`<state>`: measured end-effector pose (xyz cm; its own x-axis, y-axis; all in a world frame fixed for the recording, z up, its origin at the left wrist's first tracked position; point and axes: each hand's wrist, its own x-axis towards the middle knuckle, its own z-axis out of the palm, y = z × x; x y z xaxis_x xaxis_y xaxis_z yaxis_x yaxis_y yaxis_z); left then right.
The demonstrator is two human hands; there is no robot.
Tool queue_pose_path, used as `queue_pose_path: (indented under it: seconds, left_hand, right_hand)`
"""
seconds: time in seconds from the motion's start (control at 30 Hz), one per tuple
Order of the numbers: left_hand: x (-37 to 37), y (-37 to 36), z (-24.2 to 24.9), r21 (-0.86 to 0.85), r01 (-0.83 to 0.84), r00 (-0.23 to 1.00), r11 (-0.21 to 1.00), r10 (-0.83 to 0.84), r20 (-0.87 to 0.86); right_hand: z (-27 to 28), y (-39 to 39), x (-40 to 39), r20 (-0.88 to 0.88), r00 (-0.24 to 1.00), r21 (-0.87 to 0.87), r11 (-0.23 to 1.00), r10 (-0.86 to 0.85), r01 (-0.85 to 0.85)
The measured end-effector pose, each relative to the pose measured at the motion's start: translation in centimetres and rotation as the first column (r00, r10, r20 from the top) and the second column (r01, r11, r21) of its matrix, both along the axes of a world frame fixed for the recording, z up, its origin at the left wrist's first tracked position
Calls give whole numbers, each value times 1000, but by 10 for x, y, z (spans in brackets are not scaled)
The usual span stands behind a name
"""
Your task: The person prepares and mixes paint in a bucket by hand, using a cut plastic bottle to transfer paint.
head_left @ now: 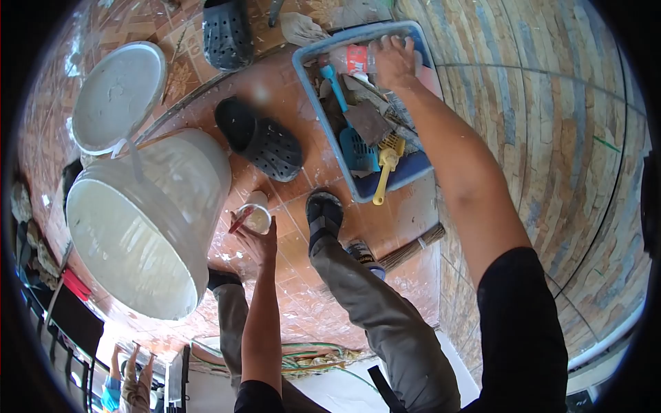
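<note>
My left hand (256, 237) is closed around a small clear cup (257, 215) with a red-handled item (240, 219) in it, beside a large white bucket (131, 241). At the upper right, my right hand (396, 60) reaches into a blue bin (318, 103), its fingers curled over a clear plastic bottle with a red label (357, 59). Below that hand in the bin lie a blue scoop (358, 150), a yellow slotted scoop (387, 162) and a brownish flat piece (368, 122).
Dark clogs (265, 141) lie on the tiled floor between bucket and bin. A round white lid (118, 96) is at the upper left. A straw broom (410, 249) lies near the stone-patterned wall (551, 138). Another person (136, 378) stands far at the lower left.
</note>
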<state>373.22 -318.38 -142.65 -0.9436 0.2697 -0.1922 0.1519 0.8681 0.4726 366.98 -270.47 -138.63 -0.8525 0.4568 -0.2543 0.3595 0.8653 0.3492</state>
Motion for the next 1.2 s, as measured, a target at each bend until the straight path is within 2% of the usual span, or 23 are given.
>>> queue_pose_path:
  seconds: [0.1, 0.23, 0.27, 0.33, 0.43, 0.5, 0.57, 0.63, 0.67, 0.73, 0.77, 0.83, 0.9, 0.93, 0.97, 1.0, 1.03, 1.07, 1.1, 1.13, 1.17, 1.2]
  left_hand:
    - [4, -6, 23, -10, 0, 994, 1000, 1, 108]
    - [8, -14, 51, 1, -24, 965, 1000, 23, 260]
    - [10, -15, 65, 60, -21, 966, 998, 5, 259]
    - [11, -12, 87, 148, -11, 969, 989, -27, 247]
    - [24, -22, 116, 177, 15, 964, 984, -62, 259]
    - [30, -25, 132, 165, 32, 955, 986, -79, 287]
    - [36, -25, 154, 158, 30, 945, 987, -80, 317]
    - [43, -32, 173, 155, 21, 918, 988, -80, 388]
    - [51, -40, 174, 193, 28, 941, 981, -91, 325]
    - [50, -48, 201, 231, 7, 925, 973, -94, 367]
    - [49, -55, 209, 271, -8, 916, 963, -101, 388]
    - [52, -82, 217, 247, -35, 881, 968, -87, 465]
    - [59, -117, 219, 223, -94, 880, 970, -24, 474]
    - [58, -133, 231, 131, -22, 941, 991, -23, 337]
    - [50, -147, 251, 135, -64, 942, 989, 15, 336]
    - [40, -164, 269, 158, -149, 913, 976, 74, 400]
    - [35, -185, 275, 137, -171, 919, 976, 108, 378]
    - [22, -205, 292, 92, -156, 953, 984, 125, 277]
    - [5, -228, 299, 221, -306, 897, 926, 203, 392]
    - [-10, -251, 316, 253, -282, 922, 925, 188, 338]
    - [-29, -273, 338, 286, -253, 946, 924, 175, 273]
    - [-48, -296, 360, 331, -264, 946, 906, 176, 273]
  right_hand:
    - [25, 9, 4, -82, 985, 182, 974, 150, -133]
    - [110, 1, 31, -19, 999, 66, 997, -38, 39]
    - [131, -3, 41, 17, 998, 25, 997, -68, 68]
    - [156, -10, 63, 75, 997, 137, 991, -13, 3]
    - [187, -26, 88, 69, 998, 120, 993, -13, 5]
    - [178, -35, 112, 51, 996, 193, 980, -66, 56]
    - [156, -54, 150, 161, 940, 236, 937, -300, 258]
    - [150, -70, 170, 100, 919, 244, 905, -380, 348]
    - [162, -79, 166, 64, 928, 235, 909, -367, 343]
    - [190, -100, 159, 5, 941, 213, 920, -339, 330]
    - [205, -110, 156, 30, 918, 183, 905, -395, 383]
    - [235, -131, 153, 83, 868, 128, 869, -490, 479]
    - [238, -149, 151, 13, 725, -70, 723, -688, 687]
    - [245, -163, 141, -115, 595, -239, 604, -795, 760]
    - [226, -163, 156, -268, 505, -748, 508, -820, 428]
    - [249, -187, 134, -176, 361, -865, 319, -916, 386]
    - [272, -222, 114, -347, 351, -859, 445, -870, 254]
    - [305, -264, 90, -407, 322, -837, 491, -855, 244]
    - [331, -297, 73, -324, 351, -901, 400, -879, 168]
    - [356, -330, 55, -235, 381, -950, 294, -894, 104]
    - [383, -374, 32, -299, 407, -927, 364, -863, 92]
    - [407, -412, 12, -305, 443, -931, 362, -843, 46]
